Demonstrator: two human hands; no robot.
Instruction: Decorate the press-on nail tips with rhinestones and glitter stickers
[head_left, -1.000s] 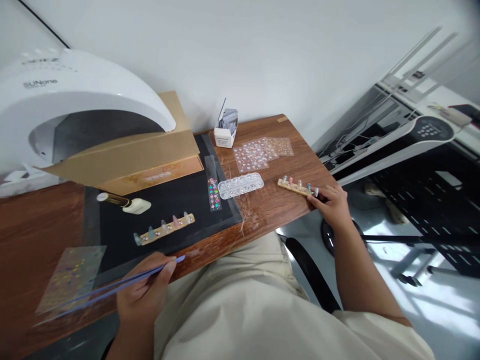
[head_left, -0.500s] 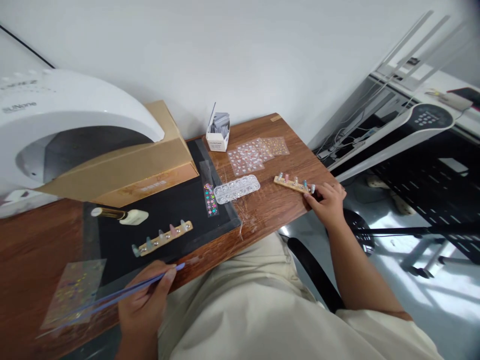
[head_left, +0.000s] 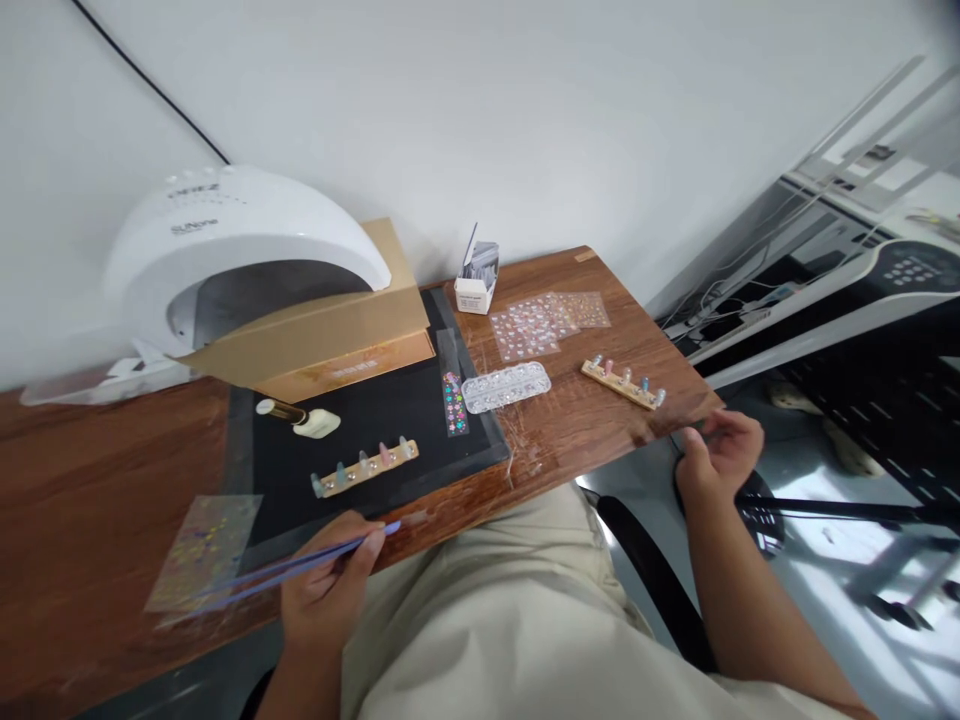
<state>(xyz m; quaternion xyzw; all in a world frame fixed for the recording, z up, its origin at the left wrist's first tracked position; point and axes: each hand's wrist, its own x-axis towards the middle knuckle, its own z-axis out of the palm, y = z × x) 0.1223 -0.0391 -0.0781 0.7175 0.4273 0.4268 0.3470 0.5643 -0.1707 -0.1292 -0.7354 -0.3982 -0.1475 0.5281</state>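
Slantwise, tweezers pinched in left hand, right hand — half-curled, empty — near nail rack

Your left hand covers part of the purple tweezers, and their far ends blur over the glitter sheet, so you can't tell whether they touch it. Your right hand is smeared, its fingertips indistinct, while your left forearm runs off the bottom edge. Beyond your left hand, the cardboard box hides the white lamp's lower front. Print on the small carton, beyond and between your hands, is too tiny to read, and the black slotted panel right of your right hand is cut off
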